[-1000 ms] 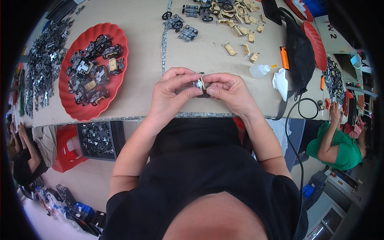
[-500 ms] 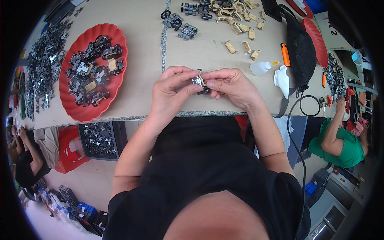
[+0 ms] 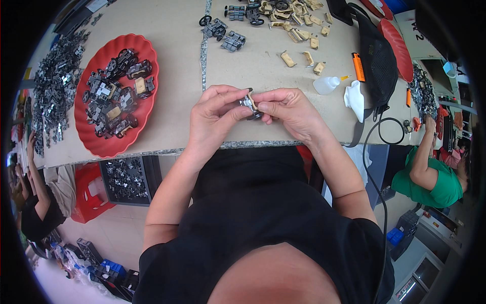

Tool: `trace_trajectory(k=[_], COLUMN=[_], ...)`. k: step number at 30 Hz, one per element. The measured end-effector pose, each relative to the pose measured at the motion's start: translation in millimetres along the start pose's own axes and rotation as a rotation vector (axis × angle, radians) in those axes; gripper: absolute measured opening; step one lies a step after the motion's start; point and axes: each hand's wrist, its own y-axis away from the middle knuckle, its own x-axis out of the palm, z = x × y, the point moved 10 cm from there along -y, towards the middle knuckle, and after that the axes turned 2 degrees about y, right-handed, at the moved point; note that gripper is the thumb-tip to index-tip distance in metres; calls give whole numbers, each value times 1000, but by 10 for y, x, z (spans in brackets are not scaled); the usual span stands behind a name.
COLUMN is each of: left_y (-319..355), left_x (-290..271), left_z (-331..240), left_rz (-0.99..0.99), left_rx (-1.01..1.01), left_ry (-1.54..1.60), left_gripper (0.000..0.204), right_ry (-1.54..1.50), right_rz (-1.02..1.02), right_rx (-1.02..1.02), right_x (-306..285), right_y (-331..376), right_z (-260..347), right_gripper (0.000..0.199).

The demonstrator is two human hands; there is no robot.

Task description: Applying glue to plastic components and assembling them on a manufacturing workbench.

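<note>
Near the table's front edge, my left hand [image 3: 211, 115] and my right hand [image 3: 293, 112] meet around a small toy car chassis [image 3: 246, 102] in grey and black. The left fingertips and thumb pinch it from the left. A tan plastic piece [image 3: 254, 100] sits upright against its right side, pinched by my right thumb and fingers. One black wheel [image 3: 257, 115] peeks out below; the fingers hide much of the rest. Beyond the hands lie loose tan pieces [image 3: 288, 59] and several grey wheeled chassis [image 3: 233, 41].
A red scalloped tray [image 3: 150, 109] of wheeled chassis stands at left, beside a heap of grey parts [image 3: 55, 81]. To the right are a squeeze bottle [image 3: 326, 85], an orange lighter [image 3: 358, 67], a white bottle [image 3: 354, 100], a black bag [image 3: 379, 68] and a cable [image 3: 373, 175]. Co-workers sit at both sides.
Both hands keep their pinch, and the chassis has tilted slightly, showing more of the tan piece. The table things appear shifted a little left. At far left, a co-worker's arm has risen.
</note>
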Motion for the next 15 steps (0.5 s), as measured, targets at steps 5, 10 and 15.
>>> trace_trajectory(k=[5, 10, 15], left_y=[21, 34, -32], left_x=[-12, 6, 55], left_z=[-1, -34, -133], left_rz=[-17, -13, 107], left_rx=[51, 67, 72], left_ry=[-10, -81, -261], left_gripper=[27, 29, 34], right_ry=[139, 501, 505], right_rz=[-13, -73, -45], right_rx=[-92, -361, -481], right_x=[51, 145, 158], right_y=[35, 135, 158], right_z=[90, 197, 263], right_gripper=[28, 38, 34])
